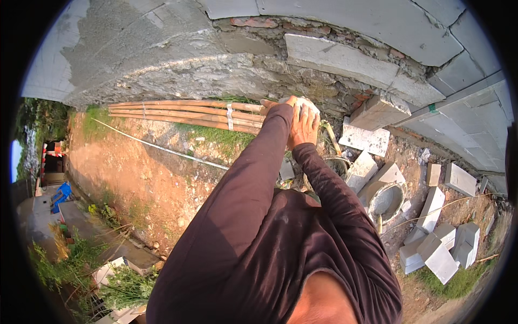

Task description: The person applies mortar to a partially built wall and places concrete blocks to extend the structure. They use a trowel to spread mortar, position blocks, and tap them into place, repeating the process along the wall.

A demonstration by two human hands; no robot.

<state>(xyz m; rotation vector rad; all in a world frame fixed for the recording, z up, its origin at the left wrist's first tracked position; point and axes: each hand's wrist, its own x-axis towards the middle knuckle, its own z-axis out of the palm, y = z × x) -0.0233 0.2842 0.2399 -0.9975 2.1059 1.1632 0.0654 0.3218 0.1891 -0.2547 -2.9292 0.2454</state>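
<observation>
Both arms, in dark brown sleeves, reach forward to the foot of the wall. My right hand lies with bent fingers over a pale, whitish lump, whose kind I cannot make out. Close beside it is my left hand, partly hidden by its sleeve; its fingers bend against the same lump. Left of the hands lies a bundle of bamboo poles, tied with pale bands. The wall behind has a rough, crumbling base of stone and mortar.
Light grey blocks lie scattered at the right. Near them stands a round bucket of grey mix. A loose block rests against the wall's foot. A thin white pipe crosses the dirt at the left. Plants grow lower left.
</observation>
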